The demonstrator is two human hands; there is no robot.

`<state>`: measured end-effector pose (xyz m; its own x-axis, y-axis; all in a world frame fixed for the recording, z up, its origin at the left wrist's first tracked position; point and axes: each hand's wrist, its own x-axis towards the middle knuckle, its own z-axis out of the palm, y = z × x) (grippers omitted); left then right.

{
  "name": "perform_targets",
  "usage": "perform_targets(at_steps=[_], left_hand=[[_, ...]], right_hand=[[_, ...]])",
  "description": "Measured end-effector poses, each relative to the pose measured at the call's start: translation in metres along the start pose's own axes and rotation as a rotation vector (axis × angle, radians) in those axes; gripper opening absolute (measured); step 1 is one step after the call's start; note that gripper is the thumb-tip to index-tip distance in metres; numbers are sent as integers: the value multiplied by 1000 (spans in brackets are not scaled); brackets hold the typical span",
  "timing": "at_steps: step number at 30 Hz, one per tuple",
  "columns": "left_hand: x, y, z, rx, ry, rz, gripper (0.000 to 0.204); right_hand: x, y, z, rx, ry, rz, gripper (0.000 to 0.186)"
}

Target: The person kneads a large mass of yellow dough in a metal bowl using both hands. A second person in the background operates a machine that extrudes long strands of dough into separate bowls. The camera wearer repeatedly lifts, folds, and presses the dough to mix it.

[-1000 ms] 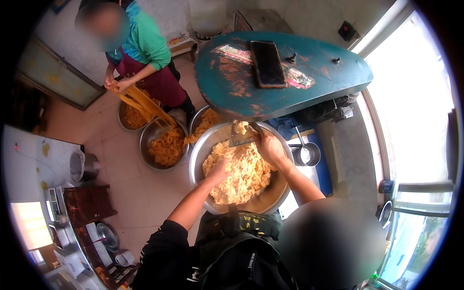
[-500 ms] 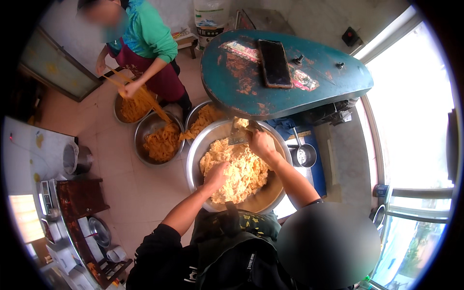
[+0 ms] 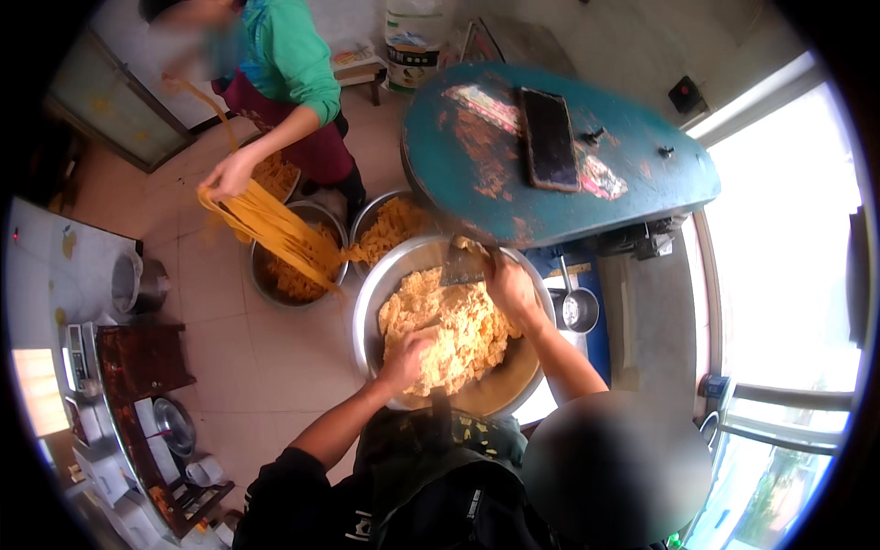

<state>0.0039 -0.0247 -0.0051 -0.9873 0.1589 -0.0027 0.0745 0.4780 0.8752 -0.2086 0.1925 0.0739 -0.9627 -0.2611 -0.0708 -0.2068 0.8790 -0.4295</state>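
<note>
A large steel bowl (image 3: 368, 312) below me is filled with crumbly pale-yellow dough (image 3: 458, 335). My left hand (image 3: 406, 362) is in the near left part of the dough, fingers curled into it. My right hand (image 3: 511, 291) grips a wide metal scraper (image 3: 456, 268) at the bowl's far side, with a bit of dough on its blade.
A teal machine (image 3: 458, 202) carrying a phone (image 3: 550, 137) overhangs the bowl. At upper left a co-worker (image 3: 293, 55) lifts orange strips (image 3: 266, 229) over steel bowls (image 3: 257, 270). A saucepan (image 3: 579, 310) is at right; a cabinet (image 3: 137, 353) stands left.
The co-worker's hand has pulled a long bundle of strips leftward and toward me. My left hand has moved slightly toward the bowl's near side; my right hand still holds the scraper.
</note>
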Motion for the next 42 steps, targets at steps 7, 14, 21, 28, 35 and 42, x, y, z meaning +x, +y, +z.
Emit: perform_targets(at_steps=[7,14,21,28,35,42], left_hand=[[-3,-1,-5,-44,-106,100,41],[-13,-4,-12,-150,-17,3,35],[23,-10,-22,-109,-282,-80,57],[50,-17,0,243,-241,-66,77],[54,10,-11,211,-264,-195,29],[54,-7,-16,106,-146,-39,27]], right_hand=[[23,1,15,-80,-45,-2,42],[7,-2,4,-57,-56,9,49],[13,-10,12,-65,-13,2,38],[25,-21,11,-98,-64,-10,41],[14,-8,10,-81,-41,38,37],[13,-9,14,-58,-26,-17,42]])
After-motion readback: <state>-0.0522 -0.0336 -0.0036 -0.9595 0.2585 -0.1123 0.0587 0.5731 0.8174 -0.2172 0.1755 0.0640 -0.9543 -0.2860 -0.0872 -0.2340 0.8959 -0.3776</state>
